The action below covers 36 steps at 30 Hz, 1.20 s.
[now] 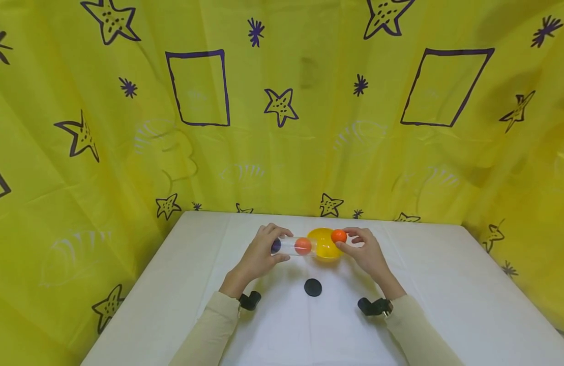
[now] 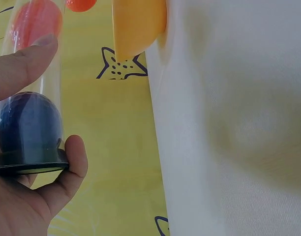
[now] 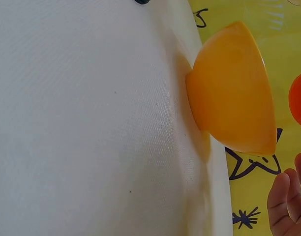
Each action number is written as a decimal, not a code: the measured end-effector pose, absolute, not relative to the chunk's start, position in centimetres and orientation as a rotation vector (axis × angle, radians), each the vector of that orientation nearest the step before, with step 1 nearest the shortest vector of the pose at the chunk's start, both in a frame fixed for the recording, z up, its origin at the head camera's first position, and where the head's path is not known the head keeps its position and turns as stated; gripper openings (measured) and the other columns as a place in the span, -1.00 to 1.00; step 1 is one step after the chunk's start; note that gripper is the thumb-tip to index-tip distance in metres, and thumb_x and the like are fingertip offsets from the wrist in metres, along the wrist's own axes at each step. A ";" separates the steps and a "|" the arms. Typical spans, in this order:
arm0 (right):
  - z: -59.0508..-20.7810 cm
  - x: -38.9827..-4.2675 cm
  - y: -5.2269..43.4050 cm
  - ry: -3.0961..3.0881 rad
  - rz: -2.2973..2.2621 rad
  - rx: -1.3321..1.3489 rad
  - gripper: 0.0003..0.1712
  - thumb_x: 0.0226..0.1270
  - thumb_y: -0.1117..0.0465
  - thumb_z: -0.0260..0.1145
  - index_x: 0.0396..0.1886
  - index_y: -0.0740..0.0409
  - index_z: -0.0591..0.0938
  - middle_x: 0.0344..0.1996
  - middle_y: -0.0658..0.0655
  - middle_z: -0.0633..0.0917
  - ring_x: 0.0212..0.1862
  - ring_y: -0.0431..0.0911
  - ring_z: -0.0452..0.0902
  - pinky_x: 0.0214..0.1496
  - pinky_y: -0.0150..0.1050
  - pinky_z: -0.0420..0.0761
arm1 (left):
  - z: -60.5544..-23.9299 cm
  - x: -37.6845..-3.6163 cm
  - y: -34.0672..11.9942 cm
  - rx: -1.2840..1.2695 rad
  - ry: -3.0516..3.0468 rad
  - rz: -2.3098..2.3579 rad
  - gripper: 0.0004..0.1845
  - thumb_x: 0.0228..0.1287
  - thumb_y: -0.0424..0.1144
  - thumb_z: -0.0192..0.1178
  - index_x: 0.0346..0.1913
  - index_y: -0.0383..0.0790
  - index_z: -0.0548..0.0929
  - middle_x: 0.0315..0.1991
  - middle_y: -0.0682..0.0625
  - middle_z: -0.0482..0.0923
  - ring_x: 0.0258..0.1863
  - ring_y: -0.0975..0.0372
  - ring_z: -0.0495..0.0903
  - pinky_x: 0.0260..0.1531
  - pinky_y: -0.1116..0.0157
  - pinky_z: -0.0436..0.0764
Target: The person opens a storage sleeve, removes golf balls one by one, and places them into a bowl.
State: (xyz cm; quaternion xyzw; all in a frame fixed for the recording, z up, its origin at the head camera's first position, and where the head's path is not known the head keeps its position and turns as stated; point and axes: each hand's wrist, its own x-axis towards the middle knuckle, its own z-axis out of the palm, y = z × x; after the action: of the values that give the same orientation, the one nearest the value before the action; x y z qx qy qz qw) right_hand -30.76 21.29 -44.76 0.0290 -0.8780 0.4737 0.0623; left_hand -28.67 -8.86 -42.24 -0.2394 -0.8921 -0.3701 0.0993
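Note:
My left hand (image 1: 258, 254) grips a clear tube (image 1: 288, 246) held sideways, with its far end pointing right. Inside it, a dark blue dimpled ball (image 2: 28, 123) sits by the black end cap (image 2: 32, 168), and an orange-red ball (image 1: 302, 246) lies further along. Thumb and fingers of my right hand (image 1: 367, 253) pinch a bright orange ball (image 1: 338, 236). This ball is over the right side of a yellow bowl (image 1: 325, 250), apart from the tube. In the right wrist view, the frame edge cuts off both that ball and most of the hand.
A flat black disc (image 1: 313, 287) lies on the white table (image 1: 309, 330), nearer to me than the bowl. Yellow curtains (image 1: 282, 152) with drawn stars and frames hang behind the table and at both sides.

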 end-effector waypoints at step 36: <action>-46.2 -33.5 20.3 -2.760 1.561 0.074 -0.28 0.27 -0.15 0.49 0.35 0.05 0.57 0.29 0.29 0.41 0.27 0.21 0.30 0.11 -0.06 0.54 | -42.4 -28.6 -8.6 -0.725 -2.664 -1.076 -0.47 0.16 -0.26 0.51 0.19 0.02 0.58 0.12 -0.01 0.52 0.08 0.11 0.37 0.18 0.06 0.57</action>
State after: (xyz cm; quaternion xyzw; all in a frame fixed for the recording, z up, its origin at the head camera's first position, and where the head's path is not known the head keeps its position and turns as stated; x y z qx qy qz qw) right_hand -33.50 20.32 -46.19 0.0235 -0.8702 0.4920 -0.0151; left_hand -28.63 -8.60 -42.43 -0.2437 -0.8955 -0.3618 0.0888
